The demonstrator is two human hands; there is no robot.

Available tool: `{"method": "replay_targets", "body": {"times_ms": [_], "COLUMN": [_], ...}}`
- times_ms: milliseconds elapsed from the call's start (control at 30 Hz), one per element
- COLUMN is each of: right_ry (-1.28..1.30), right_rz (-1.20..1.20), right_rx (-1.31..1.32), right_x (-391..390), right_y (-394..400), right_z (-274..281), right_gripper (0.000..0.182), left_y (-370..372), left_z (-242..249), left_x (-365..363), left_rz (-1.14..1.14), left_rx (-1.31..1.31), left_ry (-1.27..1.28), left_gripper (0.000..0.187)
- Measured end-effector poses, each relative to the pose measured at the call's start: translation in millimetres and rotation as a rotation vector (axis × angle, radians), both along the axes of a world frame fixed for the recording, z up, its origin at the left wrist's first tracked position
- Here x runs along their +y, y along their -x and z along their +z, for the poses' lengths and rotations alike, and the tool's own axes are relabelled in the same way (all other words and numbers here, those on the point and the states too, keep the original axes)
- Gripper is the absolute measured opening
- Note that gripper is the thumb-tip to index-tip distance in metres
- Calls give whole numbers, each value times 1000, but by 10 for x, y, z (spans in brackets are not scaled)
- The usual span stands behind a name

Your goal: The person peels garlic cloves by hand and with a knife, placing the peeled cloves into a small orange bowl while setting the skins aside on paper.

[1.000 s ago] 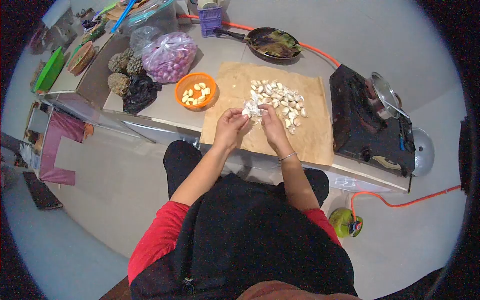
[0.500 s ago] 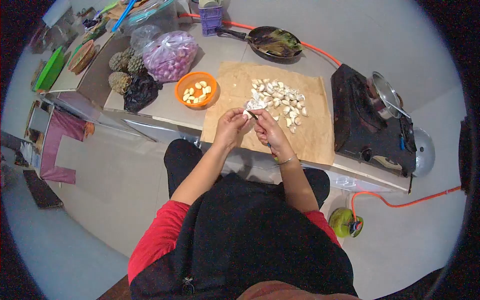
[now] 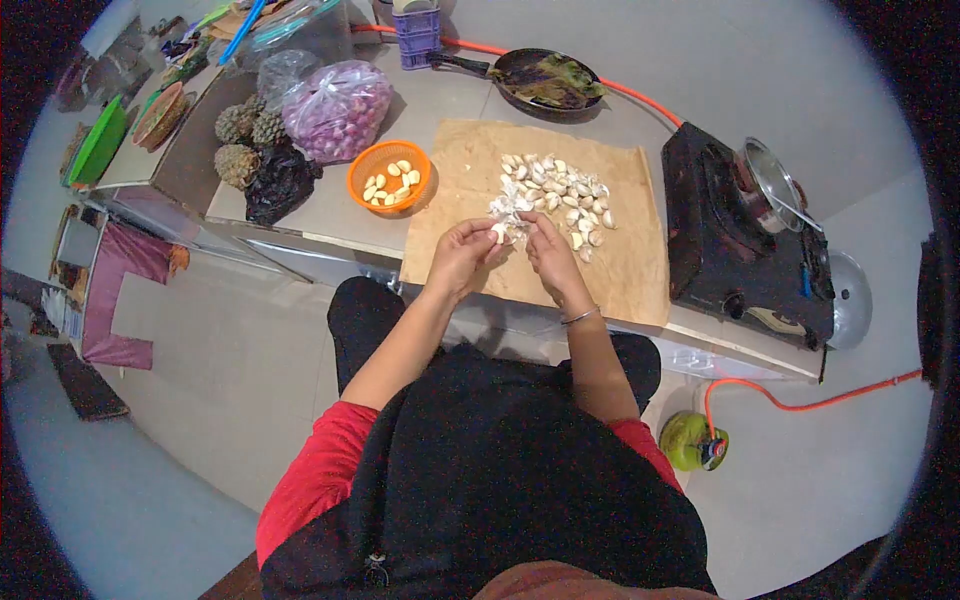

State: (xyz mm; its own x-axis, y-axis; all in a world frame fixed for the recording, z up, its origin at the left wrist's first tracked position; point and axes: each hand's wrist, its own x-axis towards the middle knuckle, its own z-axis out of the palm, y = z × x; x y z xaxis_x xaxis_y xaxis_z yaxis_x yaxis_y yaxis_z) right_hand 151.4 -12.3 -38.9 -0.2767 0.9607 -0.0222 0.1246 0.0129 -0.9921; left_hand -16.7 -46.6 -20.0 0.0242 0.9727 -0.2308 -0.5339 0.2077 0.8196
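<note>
My left hand (image 3: 462, 256) pinches a pale garlic clove (image 3: 498, 231) between thumb and fingertips, over the brown paper (image 3: 450, 180). Close on its right, my right hand (image 3: 549, 255) has its fingers together at the garlic skins; whatever it holds is hidden. White papery skins (image 3: 510, 204) lie just beyond my fingertips. Many unpeeled garlic cloves (image 3: 570, 190) are spread on the paper behind my right hand. Several peeled cloves (image 3: 402, 167) sit in an orange basket (image 3: 357, 172) to the left of the paper.
A black stove (image 3: 690, 220) with a metal pot (image 3: 770, 185) stands at the right. Behind the paper is a frying pan (image 3: 548, 82). A bag of shallots (image 3: 338, 110) and a black bag (image 3: 280, 185) lie at the left. A gas cylinder (image 3: 685, 441) stands below.
The knife seen earlier in my right hand no longer shows. My right hand has turned, its fingers now reaching to the skins. The clove in my left hand is more visible.
</note>
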Motion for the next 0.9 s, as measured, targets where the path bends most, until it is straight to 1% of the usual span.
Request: {"method": "replay_targets", "body": {"times_ms": [67, 100, 200, 300, 400, 467, 500, 600, 667, 800, 900], "right_ry": [182, 270, 252, 306, 117, -153, -288, -171, -181, -130, -368], "right_rz": [99, 147, 267, 227, 132, 1, -66, -143, -177, -213, -315], "right_rx": [170, 255, 274, 272, 123, -133, -262, -364, -425, -573, -575], "right_x": [-146, -191, -195, -194, -197, -218, -249, -331, -311, -351, -293], "right_y": [0, 6, 51, 60, 125, 191, 237, 347, 383, 471, 509], "right_z": [324, 432, 404, 444, 314, 232, 251, 370, 366, 559, 373], "right_gripper": [30, 30, 30, 29, 27, 26, 26, 24, 24, 23, 23], "left_y": [12, 7, 0, -34, -49, -54, -67, -99, -85, 14, 48], "left_z": [-99, -65, 1, -6, -34, -141, -127, -81, -94, -200, -212], "left_x": [36, 33, 9, 3, -17, 9, 16, 59, 74, 141, 136], "left_rz": [54, 56, 52, 46, 69, 55, 69, 89, 72, -37, -102], "left_rx": [66, 74, 92, 116, 153, 143, 98, -53, -167, -196, -161], "left_ry": [-39, -34, -38, -92, -108, -79, -37, 56, 88, 119, 116], "left_gripper": [18, 18, 19, 22, 26, 27, 24, 21, 21, 23, 24]}}
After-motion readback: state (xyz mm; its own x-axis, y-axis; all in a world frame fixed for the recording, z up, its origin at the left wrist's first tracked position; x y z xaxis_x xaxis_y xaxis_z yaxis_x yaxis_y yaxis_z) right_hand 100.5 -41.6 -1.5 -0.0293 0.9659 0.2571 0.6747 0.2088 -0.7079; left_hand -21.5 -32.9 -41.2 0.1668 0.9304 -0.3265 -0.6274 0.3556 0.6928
